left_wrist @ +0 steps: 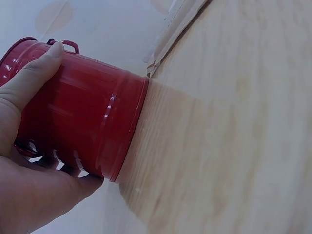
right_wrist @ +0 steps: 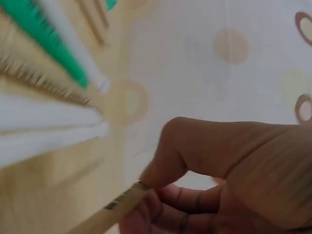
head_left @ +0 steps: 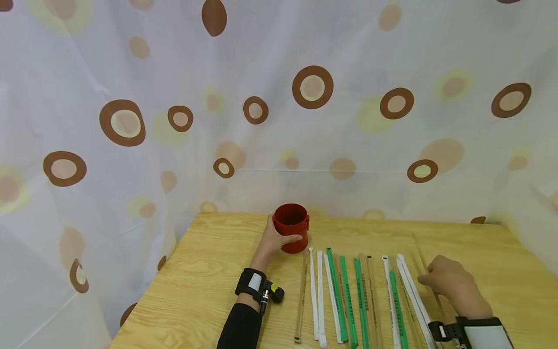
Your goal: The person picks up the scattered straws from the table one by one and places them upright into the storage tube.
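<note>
My left hand [head_left: 278, 238] grips a small red metal pail [head_left: 297, 235] near the back of the table. In the left wrist view, the thumb lies along the near side of the pail [left_wrist: 80, 105] and the other fingers curl around the opposite side. The pail stands upright, and a small side handle [left_wrist: 71, 45] shows near its rim. Over at the right, my right hand [head_left: 453, 283] pinches a slim brown wrapped straw [right_wrist: 109, 209] between thumb and fingers. The straw slants above the table, its end slightly blurred in the head view.
Several wrapped straws lie side by side between my hands: white ones [head_left: 320, 295], green ones [head_left: 349, 303] and brown ones [head_left: 302, 295]. The wooden table [head_left: 192, 271] ends at a patterned curtain [head_left: 279, 131] behind and at both sides.
</note>
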The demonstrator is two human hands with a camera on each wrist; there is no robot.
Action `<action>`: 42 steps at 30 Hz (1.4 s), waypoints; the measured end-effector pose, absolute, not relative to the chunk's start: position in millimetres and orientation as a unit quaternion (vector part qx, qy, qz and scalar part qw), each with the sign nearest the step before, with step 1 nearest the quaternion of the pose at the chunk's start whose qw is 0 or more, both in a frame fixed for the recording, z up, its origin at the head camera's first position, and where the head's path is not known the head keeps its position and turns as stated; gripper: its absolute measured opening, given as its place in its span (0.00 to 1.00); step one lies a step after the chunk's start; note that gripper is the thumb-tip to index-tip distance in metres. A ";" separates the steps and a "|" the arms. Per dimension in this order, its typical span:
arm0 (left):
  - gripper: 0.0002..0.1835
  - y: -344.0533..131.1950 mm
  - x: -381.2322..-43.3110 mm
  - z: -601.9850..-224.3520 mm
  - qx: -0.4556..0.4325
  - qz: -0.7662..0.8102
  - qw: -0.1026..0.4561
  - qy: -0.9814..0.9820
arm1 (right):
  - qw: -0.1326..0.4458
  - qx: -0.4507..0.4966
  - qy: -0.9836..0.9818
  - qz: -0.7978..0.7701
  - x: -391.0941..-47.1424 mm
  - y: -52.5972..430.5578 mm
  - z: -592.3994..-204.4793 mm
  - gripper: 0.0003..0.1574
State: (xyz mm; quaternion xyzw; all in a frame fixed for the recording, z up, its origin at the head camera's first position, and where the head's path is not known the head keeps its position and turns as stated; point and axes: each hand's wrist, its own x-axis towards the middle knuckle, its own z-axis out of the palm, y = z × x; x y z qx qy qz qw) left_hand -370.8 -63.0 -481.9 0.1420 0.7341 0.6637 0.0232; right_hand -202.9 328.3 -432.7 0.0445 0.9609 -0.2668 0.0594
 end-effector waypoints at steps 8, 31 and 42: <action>0.52 -59.1 -376.0 -476.1 0.145 0.655 0.022 0.741 | -0.082 0.019 0.953 -0.292 -198.2 279.3 -398.9 0.19; 0.52 -65.2 -363.1 -494.3 0.135 0.661 0.015 0.738 | -0.387 -0.193 0.734 -0.523 -268.3 146.7 -403.5 0.15; 0.51 -62.4 -371.0 -488.5 0.150 0.648 0.006 0.747 | -0.387 -0.218 0.722 -0.531 -311.7 112.3 -384.0 0.13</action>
